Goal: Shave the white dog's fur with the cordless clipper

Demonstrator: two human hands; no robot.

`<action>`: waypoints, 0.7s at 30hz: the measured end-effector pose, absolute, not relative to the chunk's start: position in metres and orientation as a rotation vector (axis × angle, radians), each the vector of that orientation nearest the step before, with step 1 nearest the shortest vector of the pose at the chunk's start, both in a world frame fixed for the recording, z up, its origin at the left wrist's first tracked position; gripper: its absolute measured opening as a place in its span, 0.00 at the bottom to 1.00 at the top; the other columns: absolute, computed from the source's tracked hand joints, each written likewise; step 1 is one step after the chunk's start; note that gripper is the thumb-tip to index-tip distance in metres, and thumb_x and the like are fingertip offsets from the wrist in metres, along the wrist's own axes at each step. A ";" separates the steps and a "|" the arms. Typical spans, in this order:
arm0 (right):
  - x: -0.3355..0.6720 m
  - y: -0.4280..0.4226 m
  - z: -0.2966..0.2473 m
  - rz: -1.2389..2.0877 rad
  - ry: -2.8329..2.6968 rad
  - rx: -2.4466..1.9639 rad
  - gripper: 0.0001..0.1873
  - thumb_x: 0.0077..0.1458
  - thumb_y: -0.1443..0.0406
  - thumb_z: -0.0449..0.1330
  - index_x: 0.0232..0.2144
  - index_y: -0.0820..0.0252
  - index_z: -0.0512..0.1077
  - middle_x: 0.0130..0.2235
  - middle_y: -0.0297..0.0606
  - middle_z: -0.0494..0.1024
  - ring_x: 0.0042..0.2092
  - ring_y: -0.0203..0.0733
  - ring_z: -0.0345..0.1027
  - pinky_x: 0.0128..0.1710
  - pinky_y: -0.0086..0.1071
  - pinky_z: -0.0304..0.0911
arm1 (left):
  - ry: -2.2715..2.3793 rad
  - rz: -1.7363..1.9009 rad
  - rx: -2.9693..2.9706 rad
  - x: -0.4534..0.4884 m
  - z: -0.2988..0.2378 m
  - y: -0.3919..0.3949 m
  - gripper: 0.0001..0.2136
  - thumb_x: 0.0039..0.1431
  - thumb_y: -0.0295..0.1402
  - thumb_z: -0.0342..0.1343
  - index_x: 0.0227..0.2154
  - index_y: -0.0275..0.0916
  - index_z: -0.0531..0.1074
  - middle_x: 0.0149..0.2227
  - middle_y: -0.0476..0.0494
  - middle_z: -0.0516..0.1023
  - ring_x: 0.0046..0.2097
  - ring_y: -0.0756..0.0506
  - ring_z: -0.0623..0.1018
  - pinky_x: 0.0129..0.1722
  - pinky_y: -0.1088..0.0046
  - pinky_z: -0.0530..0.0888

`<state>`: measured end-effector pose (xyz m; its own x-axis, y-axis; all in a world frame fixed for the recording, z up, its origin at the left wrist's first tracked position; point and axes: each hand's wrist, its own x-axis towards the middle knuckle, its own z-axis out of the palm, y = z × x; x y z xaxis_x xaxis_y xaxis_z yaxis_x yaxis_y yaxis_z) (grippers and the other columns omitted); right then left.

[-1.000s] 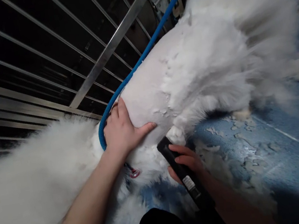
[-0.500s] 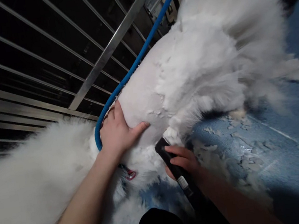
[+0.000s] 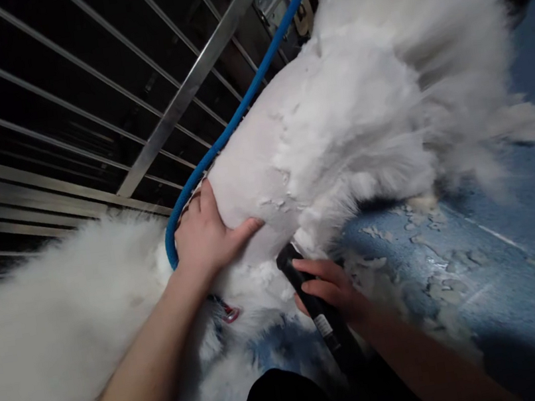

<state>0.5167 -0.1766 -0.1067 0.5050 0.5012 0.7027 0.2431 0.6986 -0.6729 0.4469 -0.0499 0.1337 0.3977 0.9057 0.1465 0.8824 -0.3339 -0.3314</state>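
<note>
A white fluffy dog (image 3: 333,103) stands on a blue table (image 3: 509,271), with a strip along its back clipped short. My left hand (image 3: 205,236) lies on the shaved patch near the neck, fingers and thumb spread against the coat. My right hand (image 3: 328,288) is wrapped round a black clipper (image 3: 315,300), whose head points up into the fur on the dog's side. A blue leash (image 3: 235,118) loops round the dog's neck and runs up to the metal frame.
Metal cage bars (image 3: 85,120) stand behind the dog at the left and top. Clumps of cut white fur (image 3: 431,283) lie on the blue table at the right. A small red tag (image 3: 229,313) hangs under the neck.
Both hands and the clipper have shifted slightly left and up along the dog's side. The grips are unchanged.
</note>
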 end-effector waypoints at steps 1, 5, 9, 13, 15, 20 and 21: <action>0.519 -0.172 -0.106 0.100 -1.118 -0.815 0.22 0.48 0.69 0.71 0.44 0.47 0.73 0.55 0.39 0.79 0.43 0.44 0.81 0.38 0.37 0.79 | -1.550 0.098 -2.299 0.447 0.134 -0.050 0.53 0.48 0.65 0.55 0.70 0.36 0.49 0.64 0.26 0.67 0.61 0.23 0.70 0.57 0.44 0.70; 0.524 -0.146 -0.125 0.020 -1.098 -0.917 0.18 0.52 0.70 0.67 0.45 0.52 0.72 0.55 0.45 0.79 0.46 0.46 0.80 0.41 0.39 0.79 | -1.544 0.122 -2.303 0.448 0.135 -0.049 0.54 0.48 0.67 0.54 0.71 0.37 0.48 0.63 0.26 0.67 0.61 0.23 0.70 0.56 0.44 0.71; 0.522 -0.150 -0.134 0.005 -1.061 -0.958 0.16 0.52 0.71 0.66 0.44 0.56 0.71 0.55 0.46 0.78 0.46 0.46 0.80 0.41 0.38 0.79 | -1.546 0.128 -2.315 0.449 0.137 -0.048 0.53 0.49 0.66 0.52 0.70 0.38 0.48 0.63 0.27 0.67 0.61 0.23 0.71 0.55 0.44 0.71; 0.524 -0.171 -0.113 -0.012 -1.104 -0.851 0.19 0.53 0.69 0.67 0.47 0.54 0.71 0.54 0.43 0.79 0.42 0.41 0.80 0.37 0.32 0.78 | -1.562 0.152 -2.317 0.451 0.138 -0.049 0.51 0.50 0.65 0.52 0.70 0.37 0.49 0.62 0.26 0.69 0.60 0.23 0.71 0.56 0.43 0.71; 0.528 -0.169 -0.106 -0.038 -1.166 -0.832 0.19 0.52 0.68 0.68 0.47 0.53 0.71 0.54 0.42 0.80 0.41 0.41 0.80 0.37 0.33 0.77 | -1.558 0.152 -2.315 0.451 0.138 -0.049 0.51 0.50 0.65 0.53 0.70 0.37 0.50 0.62 0.26 0.69 0.61 0.23 0.71 0.56 0.43 0.70; 0.544 -0.144 -0.129 0.173 -1.112 -0.893 0.08 0.56 0.66 0.65 0.40 0.52 0.74 0.51 0.40 0.81 0.39 0.43 0.81 0.36 0.37 0.78 | -1.551 0.154 -2.327 0.450 0.138 -0.047 0.52 0.49 0.66 0.53 0.70 0.37 0.50 0.61 0.25 0.70 0.60 0.22 0.72 0.55 0.43 0.71; 0.545 -0.143 -0.135 0.229 -1.097 -0.905 0.07 0.56 0.66 0.64 0.38 0.52 0.74 0.50 0.39 0.81 0.38 0.42 0.80 0.35 0.37 0.78 | -1.552 0.154 -2.328 0.450 0.138 -0.046 0.52 0.49 0.66 0.52 0.70 0.37 0.50 0.61 0.25 0.70 0.60 0.23 0.72 0.55 0.43 0.71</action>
<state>0.5448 -0.1433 -0.1351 0.4738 0.5737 0.6681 0.2582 0.6349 -0.7282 0.4497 -0.0464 0.1382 0.3980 0.9124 0.0955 0.8757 -0.3469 -0.3359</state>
